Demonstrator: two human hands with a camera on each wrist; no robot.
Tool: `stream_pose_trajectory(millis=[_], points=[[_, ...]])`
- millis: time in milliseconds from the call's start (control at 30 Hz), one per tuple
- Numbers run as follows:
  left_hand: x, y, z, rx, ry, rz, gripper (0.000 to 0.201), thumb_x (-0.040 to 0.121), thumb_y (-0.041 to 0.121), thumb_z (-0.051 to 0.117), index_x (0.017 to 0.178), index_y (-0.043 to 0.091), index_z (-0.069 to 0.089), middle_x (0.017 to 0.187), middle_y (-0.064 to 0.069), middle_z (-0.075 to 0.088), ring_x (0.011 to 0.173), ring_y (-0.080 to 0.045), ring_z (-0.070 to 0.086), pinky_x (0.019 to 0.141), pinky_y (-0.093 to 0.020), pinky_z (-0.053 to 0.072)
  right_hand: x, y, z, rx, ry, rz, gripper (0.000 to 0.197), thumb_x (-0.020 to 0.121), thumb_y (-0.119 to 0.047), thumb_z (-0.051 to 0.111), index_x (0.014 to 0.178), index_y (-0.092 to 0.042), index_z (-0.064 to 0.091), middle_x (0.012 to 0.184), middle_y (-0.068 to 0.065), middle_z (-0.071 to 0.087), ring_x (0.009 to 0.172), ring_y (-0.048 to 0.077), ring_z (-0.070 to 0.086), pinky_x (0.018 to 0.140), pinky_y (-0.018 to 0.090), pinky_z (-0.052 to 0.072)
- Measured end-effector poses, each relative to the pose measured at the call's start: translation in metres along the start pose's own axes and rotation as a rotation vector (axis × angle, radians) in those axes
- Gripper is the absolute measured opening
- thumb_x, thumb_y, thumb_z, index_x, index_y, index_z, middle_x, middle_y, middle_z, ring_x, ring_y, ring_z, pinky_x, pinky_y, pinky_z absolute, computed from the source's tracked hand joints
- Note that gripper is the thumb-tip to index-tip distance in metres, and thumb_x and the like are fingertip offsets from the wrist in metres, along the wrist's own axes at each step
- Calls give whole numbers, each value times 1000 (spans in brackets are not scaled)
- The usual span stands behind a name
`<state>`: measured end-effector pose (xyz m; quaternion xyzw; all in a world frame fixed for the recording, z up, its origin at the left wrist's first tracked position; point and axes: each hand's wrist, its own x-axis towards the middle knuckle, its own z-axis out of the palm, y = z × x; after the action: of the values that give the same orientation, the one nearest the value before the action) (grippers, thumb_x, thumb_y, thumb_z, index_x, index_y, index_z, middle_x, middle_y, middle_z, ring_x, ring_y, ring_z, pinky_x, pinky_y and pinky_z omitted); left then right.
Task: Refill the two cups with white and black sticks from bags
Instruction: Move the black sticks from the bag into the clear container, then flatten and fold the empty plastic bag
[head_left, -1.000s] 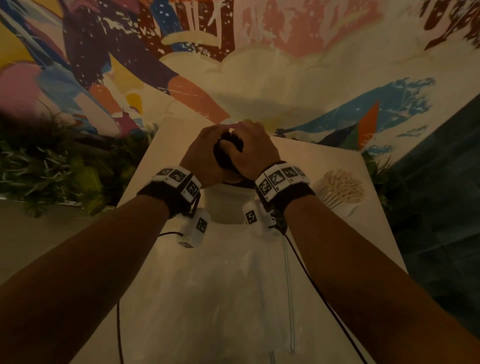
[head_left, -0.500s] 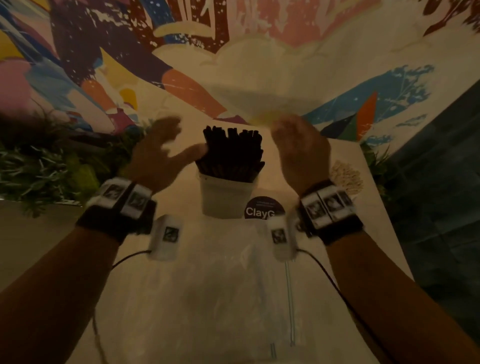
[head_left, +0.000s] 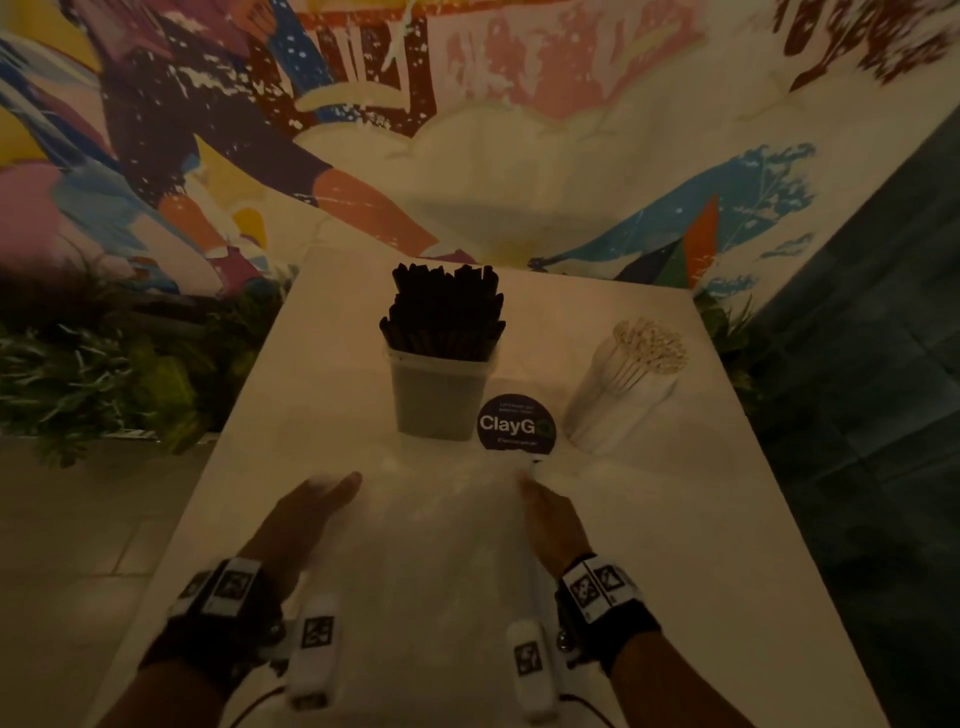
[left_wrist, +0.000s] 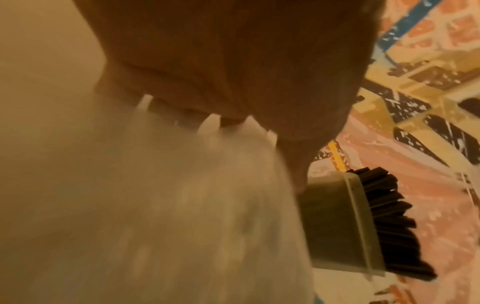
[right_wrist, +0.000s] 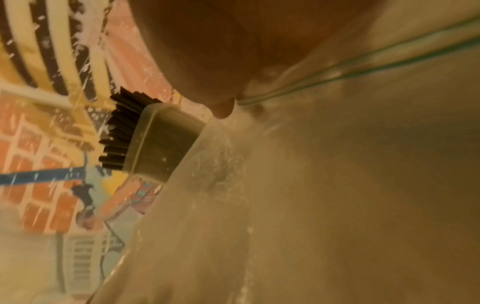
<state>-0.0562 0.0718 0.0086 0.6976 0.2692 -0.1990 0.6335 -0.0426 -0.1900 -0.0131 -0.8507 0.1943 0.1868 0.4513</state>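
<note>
A square translucent cup (head_left: 441, 400) packed with black sticks (head_left: 444, 312) stands mid-table. To its right, a round clear cup (head_left: 618, 410) holds white sticks (head_left: 649, 343). A clear plastic bag (head_left: 436, 551) lies flat in front of the cups, with nothing seen inside it. My left hand (head_left: 332, 488) rests on the bag's left edge with its fingers straight. My right hand (head_left: 530, 483) pinches the bag's far right corner by the zip seam (right_wrist: 363, 61). The wrist views show the black-stick cup (left_wrist: 337, 226) (right_wrist: 166, 139) just beyond each hand.
A round dark "ClayG" sticker (head_left: 517, 423) lies on the white table (head_left: 701, 545) between the cups. Green plants (head_left: 104, 374) line the table's left side, and a painted mural wall (head_left: 467, 130) stands close behind. Dark tiled flooring (head_left: 883, 415) is on the right.
Both hands let go of the black sticks in the cup, spread apart, then dropped toward me onto the bag. The black sticks now stand uncovered in their cup.
</note>
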Motion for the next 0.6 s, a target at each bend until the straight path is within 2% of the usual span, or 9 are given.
stream_pose_trajectory(millis=[67,133,233,300,367,400,467,533,600], points=[[-5,0,1,-118,-11,34,34,84,44,64,98,13,63,89,-8,66,92,-29,63,75,-42,51,-4,6,-7,55,-24,44,40,96,-45,45,120,-18,61,127,7,59,114,25,55,97,28,40],[-10,0,1,-142,-26,70,21,93,30,54,101,10,56,86,-4,60,80,-22,59,66,-34,47,-11,15,-16,326,-71,169,39,80,-51,66,108,-25,69,121,4,64,108,27,60,98,39,48],[-17,-4,-1,-180,-15,98,7,94,23,54,91,18,58,92,-7,62,84,-26,59,74,-36,48,-18,29,-28,763,-235,286,44,71,-40,76,107,-16,71,112,13,69,107,36,61,96,50,48],[-22,-6,-4,-274,-3,89,4,90,32,59,91,31,63,105,-11,66,100,-31,60,90,-39,45,-26,34,-37,791,-214,224,27,75,-24,72,99,-10,73,109,16,69,104,36,61,92,46,50],[-29,-2,-2,-279,-56,105,35,82,53,59,91,22,71,101,-11,69,97,-30,63,91,-45,45,-36,36,-47,787,-135,136,16,74,-13,70,89,-8,74,104,17,70,98,35,62,88,44,50],[-31,-1,-1,-352,-88,120,39,80,53,58,91,17,70,96,-10,69,93,-30,62,87,-46,46,-39,38,-52,804,-118,84,19,72,-11,71,90,-5,72,103,18,70,97,36,62,89,46,50],[-34,6,8,-448,-70,205,25,77,35,62,85,12,67,87,-9,66,88,-29,59,80,-42,47,-47,43,-64,872,-77,-11,21,69,-7,70,89,-1,69,94,18,71,90,35,64,83,45,53],[-42,15,19,-470,12,293,11,82,20,61,78,10,63,76,-5,63,78,-24,58,71,-36,48,-54,49,-78,963,-7,-87,8,68,-3,67,75,-6,64,76,11,70,74,28,63,67,37,52],[-50,21,31,-456,39,358,14,89,12,55,76,10,60,68,1,65,73,-20,58,69,-34,48,-62,54,-90,1036,4,-129,10,64,-4,66,69,-10,59,70,7,67,67,24,60,59,33,50]])
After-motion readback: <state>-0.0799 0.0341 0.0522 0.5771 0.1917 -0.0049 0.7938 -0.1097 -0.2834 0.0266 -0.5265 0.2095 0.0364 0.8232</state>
